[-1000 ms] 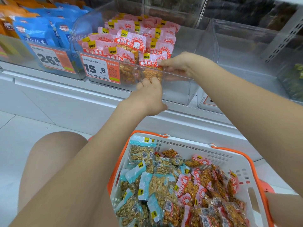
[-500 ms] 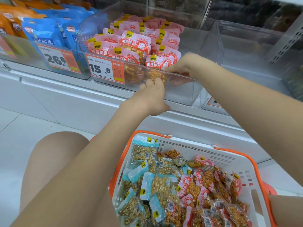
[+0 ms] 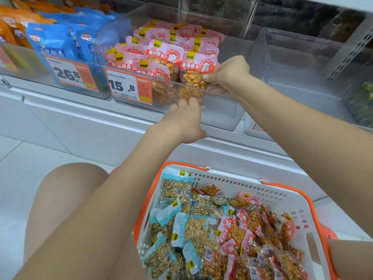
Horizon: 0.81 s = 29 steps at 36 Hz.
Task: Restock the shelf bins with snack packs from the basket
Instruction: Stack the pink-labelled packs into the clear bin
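A clear shelf bin [image 3: 220, 116] holds rows of pink-red peanut packs [image 3: 161, 51]. My right hand [image 3: 228, 75] reaches into it and pinches the right edge of the front-right pink peanut pack [image 3: 193, 77], which stands upright behind the front wall. My left hand [image 3: 185, 122] is just below, its fingertips touching the outside of the bin's clear front wall and holding nothing. Under my arms sits a white basket with an orange rim [image 3: 232, 178], piled with several pink packs [image 3: 244, 225] and pale blue packs [image 3: 177, 229].
A bin of blue bags [image 3: 52, 41] with a 26.8 price tag stands to the left. The peanut bin carries a 15.8 tag [image 3: 129, 85]. To the right is a clear bin [image 3: 302, 77] with nothing in it. My bare knee [image 3: 66, 188] is at lower left, on a white floor.
My right hand has shifted from the pack's top to its right edge, and the pack now stands upright at the bin's front. My left hand stays against the front wall.
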Tool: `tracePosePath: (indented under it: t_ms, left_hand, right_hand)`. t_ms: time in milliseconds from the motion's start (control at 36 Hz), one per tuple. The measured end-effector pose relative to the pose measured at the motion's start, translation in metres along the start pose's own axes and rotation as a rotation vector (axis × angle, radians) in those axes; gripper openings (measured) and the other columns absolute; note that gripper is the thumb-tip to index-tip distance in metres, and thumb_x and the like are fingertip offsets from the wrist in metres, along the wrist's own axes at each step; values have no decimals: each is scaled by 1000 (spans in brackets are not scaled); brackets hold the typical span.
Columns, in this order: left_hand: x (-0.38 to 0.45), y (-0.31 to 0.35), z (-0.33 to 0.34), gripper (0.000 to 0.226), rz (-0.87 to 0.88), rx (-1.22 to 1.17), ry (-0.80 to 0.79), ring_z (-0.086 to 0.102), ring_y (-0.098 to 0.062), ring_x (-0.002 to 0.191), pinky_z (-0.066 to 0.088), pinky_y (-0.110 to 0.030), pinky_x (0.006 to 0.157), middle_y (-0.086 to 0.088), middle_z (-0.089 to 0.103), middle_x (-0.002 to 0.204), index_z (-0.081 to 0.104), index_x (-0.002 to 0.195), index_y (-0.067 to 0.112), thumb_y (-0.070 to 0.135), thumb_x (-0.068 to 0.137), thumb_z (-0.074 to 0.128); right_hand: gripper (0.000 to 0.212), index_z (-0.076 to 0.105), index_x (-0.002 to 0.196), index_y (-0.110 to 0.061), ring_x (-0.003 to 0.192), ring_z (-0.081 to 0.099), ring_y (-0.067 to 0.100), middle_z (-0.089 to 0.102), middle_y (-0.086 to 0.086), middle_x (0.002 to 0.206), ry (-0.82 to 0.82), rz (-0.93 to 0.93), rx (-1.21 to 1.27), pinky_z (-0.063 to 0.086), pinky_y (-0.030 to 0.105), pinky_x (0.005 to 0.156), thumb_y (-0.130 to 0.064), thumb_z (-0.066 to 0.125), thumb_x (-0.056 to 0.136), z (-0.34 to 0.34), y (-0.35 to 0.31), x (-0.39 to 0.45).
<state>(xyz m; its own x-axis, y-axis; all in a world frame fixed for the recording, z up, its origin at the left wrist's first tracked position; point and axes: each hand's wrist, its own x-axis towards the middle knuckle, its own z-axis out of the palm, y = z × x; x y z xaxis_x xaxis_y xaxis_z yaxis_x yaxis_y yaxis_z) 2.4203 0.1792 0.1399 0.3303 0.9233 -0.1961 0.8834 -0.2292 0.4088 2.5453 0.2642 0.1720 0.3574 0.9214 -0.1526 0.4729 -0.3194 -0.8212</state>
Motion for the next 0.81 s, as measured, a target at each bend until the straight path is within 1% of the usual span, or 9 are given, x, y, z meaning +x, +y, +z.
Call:
tracePosePath:
  t_ms: [83,222,278,389,500,556,639,722,806]
  left_hand:
    - [0,0,1,68,2,13,2,31,-38,128,35,-46,99,-19,32,136,29,129,4,40,85,68]
    - [0,0,1,73,6,17,4,29,-38,130,35,-46,100,-20,30,139,26,133,3,39,86,68]
    - [-1,-1,2,70,9,21,9,30,-38,129,35,-47,100,-20,30,138,27,131,4,39,86,68]
    - [-3,-3,3,68,15,37,10,30,-38,129,35,-48,99,-18,31,137,28,131,4,38,86,67]
    - [-4,-6,8,67,26,53,5,30,-38,129,36,-50,102,-18,32,137,29,131,6,37,86,67]
    - [-5,-6,10,69,27,66,9,30,-37,130,36,-50,103,-18,31,139,28,134,6,37,86,67]
    - [-6,-6,17,69,40,85,15,31,-38,129,36,-52,103,-18,31,140,28,135,6,37,86,67]
    - [-6,-4,32,62,96,102,3,36,-39,124,40,-52,98,-17,36,134,33,132,7,36,87,66]
    - [-6,2,58,53,161,110,-38,41,-36,119,43,-48,92,-15,41,129,36,127,8,31,88,64]
  right_hand:
    - [40,66,103,3,62,71,22,72,14,86,-35,2,15,61,36,58,-13,85,71,-1,0,-2]
    - [56,66,104,-5,85,71,29,71,12,99,-18,-51,-85,60,42,72,-29,91,61,4,1,0]
    - [54,63,101,-6,92,69,30,70,11,103,-3,-74,-135,59,43,78,-33,90,62,6,2,2]
    - [53,61,104,-9,99,67,28,68,8,109,-29,-115,-191,57,42,83,-36,88,66,3,6,4]
    - [45,63,101,-7,97,66,25,67,8,106,13,-196,-215,57,41,84,-30,86,70,-5,9,-1]
    - [34,58,85,-13,88,67,24,67,7,95,101,-314,-196,56,40,80,-25,86,70,-13,12,-9]
    - [22,55,80,-14,68,59,8,61,-1,76,232,-616,-131,51,21,69,-14,77,76,-29,23,-41]
    - [10,57,84,-5,71,57,17,61,5,79,235,-857,-86,49,27,67,-6,65,80,-40,50,-85]
    - [7,57,87,-6,74,56,20,59,3,81,169,-934,-234,48,34,68,-3,63,85,-45,104,-112]
